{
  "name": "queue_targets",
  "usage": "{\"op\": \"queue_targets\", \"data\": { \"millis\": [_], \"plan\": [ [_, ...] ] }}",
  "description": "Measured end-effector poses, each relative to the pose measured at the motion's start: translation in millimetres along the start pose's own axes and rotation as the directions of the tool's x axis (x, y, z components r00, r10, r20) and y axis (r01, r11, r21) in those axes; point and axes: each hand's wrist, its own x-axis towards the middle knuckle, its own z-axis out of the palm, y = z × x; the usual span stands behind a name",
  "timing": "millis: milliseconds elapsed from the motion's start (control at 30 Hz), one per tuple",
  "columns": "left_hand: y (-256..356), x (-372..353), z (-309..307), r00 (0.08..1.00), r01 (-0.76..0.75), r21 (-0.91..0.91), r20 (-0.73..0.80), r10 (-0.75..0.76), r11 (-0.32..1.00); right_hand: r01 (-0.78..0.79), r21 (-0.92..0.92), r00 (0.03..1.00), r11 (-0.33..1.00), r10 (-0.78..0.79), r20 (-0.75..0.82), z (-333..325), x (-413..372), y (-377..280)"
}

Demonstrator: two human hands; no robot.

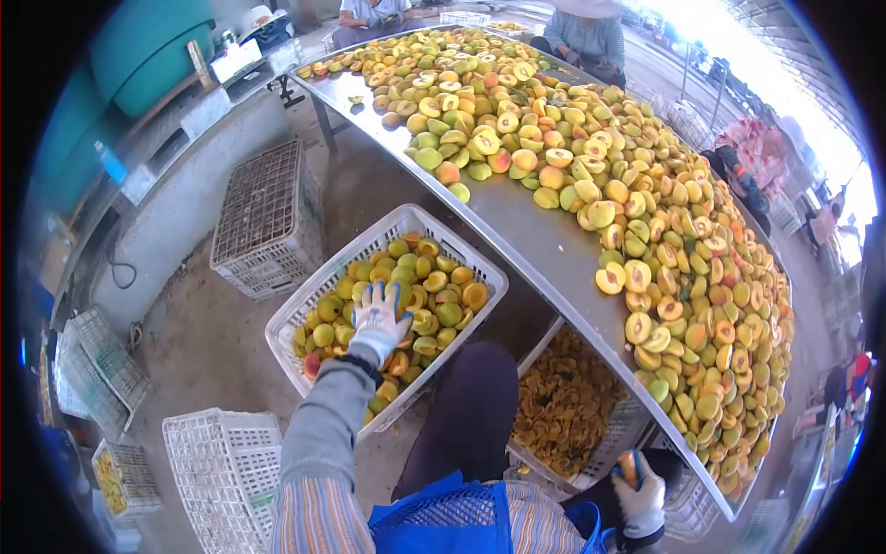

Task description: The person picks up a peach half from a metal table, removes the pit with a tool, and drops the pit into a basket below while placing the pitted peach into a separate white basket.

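My left hand (379,319), in a white and blue glove, lies with its fingers spread on top of peach halves (406,275) in a white plastic crate (286,323). At the lower right, my gloved right hand (641,503) is closed around a small brownish-orange piece (630,468), whose kind I cannot make out. The right hand is near the table's front corner, beside a crate of brown scraps (565,402) under the table. A large heap of yellow-green peach halves (637,222) covers much of the metal table (531,231).
Stacked crates (269,217) stand beyond the peach crate. More white crates (221,480) sit at the lower left, beside a crate with yellow pieces (118,480). People (586,46) are around the table's far side. Green tanks (152,55) stand behind a low wall.
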Motion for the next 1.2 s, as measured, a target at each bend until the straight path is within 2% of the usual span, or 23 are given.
{"op": "queue_targets", "data": {
  "millis": [33, 67, 100, 167, 200, 300, 333, 367, 400, 433, 467, 533, 567, 633, 700, 767, 833, 900, 967, 1033, 1100, 1133, 1200],
  "plan": [
    [1, 24, 1, 0.997, 0.02, 0.056, 0.071, -0.024, 0.998, -0.04, -0.014, 0.998, 0.999, 0.04, 0.04, 6, 0, -7],
    [2, 46, 4, 0.989, 0.072, 0.071, 0.12, -0.081, 0.995, 0.005, 0.034, 0.999, 0.999, -0.006, 0.037, 16, 0, -1],
    [1, 66, 7, 0.99, 0.063, 0.071, 0.121, -0.072, 0.995, -0.07, -0.018, 0.992, 0.997, 0.072, 0.099, 20, -3, 2],
    [-2, 90, 16, 0.872, 0.25, 0.012, 0.431, -0.231, 0.968, -0.199, -0.071, 0.964, 0.977, 0.208, 0.166, 29, -8, 1],
    [-4, 86, 24, 0.91, 0.204, 0.013, 0.366, -0.195, 0.979, -0.274, -0.097, 0.921, 0.957, 0.29, 0.26, 31, -8, 7],
    [2, 45, 10, 0.913, 0.138, -0.05, 0.392, -0.108, 0.989, -0.367, 0.011, 0.894, 0.93, 0.35, 0.279, 42, -11, 17],
    [2, 19, 2, 0.943, 0.066, -0.063, 0.331, -0.041, 0.996, -0.29, 0.015, 0.937, 0.957, 0.28, 0.21, 51, -14, 28],
    [4, -10, 4, 0.963, -0.025, -0.078, 0.266, 0.045, 0.997, -0.305, 0.026, 0.936, 0.952, 0.294, 0.195, 54, -7, 24],
    [-15, -36, 24, 0.942, -0.269, -0.01, 0.204, 0.266, 0.963, -0.214, -0.028, 0.949, 0.976, 0.214, 0.231, 49, 0, 16],
    [-18, -53, 19, 0.831, -0.288, 0.101, 0.52, 0.196, 0.952, -0.121, -0.085, 0.956, 0.989, 0.139, 0.257, 43, 5, 12],
    [-9, -66, -5, 0.835, -0.213, 0.092, 0.534, 0.132, 0.973, -0.085, -0.127, 0.968, 0.988, 0.112, 0.222, 42, 7, 12],
    [-5, -66, -22, 0.761, -0.174, 0.283, 0.646, -0.054, 0.943, -0.122, -0.096, 0.963, 0.988, 0.141, 0.231, 39, 10, 11],
    [1, -54, -29, 0.764, -0.169, 0.29, 0.642, -0.06, 0.942, -0.142, -0.084, 0.959, 0.986, 0.158, 0.234, 39, 12, 9],
    [29, -35, -37, 0.959, -0.139, 0.006, 0.251, 0.133, 0.99, -0.14, -0.034, 0.959, 0.99, 0.144, 0.244, 35, 15, 6],
    [104, 7, -80, 0.92, -0.384, -0.248, -0.023, 0.391, 0.89, -0.135, 0.013, 0.96, 0.991, 0.127, 0.25, 32, 19, 0],
    [182, 40, -94, 0.785, -0.617, -0.282, -0.288, 0.549, 0.735, -0.093, 0.014, 0.967, 0.996, 0.087, 0.241, 30, 21, 3],
    [260, 69, -99, 0.712, -0.698, -0.352, -0.252, 0.656, 0.623, -0.124, -0.096, 0.887, 0.988, 0.154, 0.436, 27, 25, 9],
    [328, 89, -93, 0.758, -0.602, -0.342, 0.04, 0.651, 0.722, -0.179, -0.033, 0.877, 0.983, 0.175, 0.447, 21, 26, 4],
    [371, 107, -57, 0.755, -0.537, -0.26, 0.277, 0.595, 0.803, -0.201, -0.02, 0.875, 0.979, 0.189, 0.446, 13, 27, 3],
    [387, 103, -31, 0.774, -0.581, -0.111, 0.231, 0.59, 0.806, -0.228, 0.0, 0.883, 0.974, 0.207, 0.421, 2, 29, 3],
    [394, 96, -43, 0.795, -0.489, -0.142, 0.333, 0.506, 0.861, -0.245, 0.031, 0.888, 0.969, 0.212, 0.408, -1, 26, 10],
    [391, 89, -55, 0.798, -0.491, -0.128, 0.33, 0.504, 0.862, -0.226, 0.113, 0.927, 0.968, 0.178, 0.33, 3, 26, 19],
    [379, 75, -75, 0.74, -0.445, -0.138, 0.499, 0.45, 0.885, -0.131, 0.225, 0.985, 0.965, 0.101, 0.143, 11, 28, 31]
  ]
}}
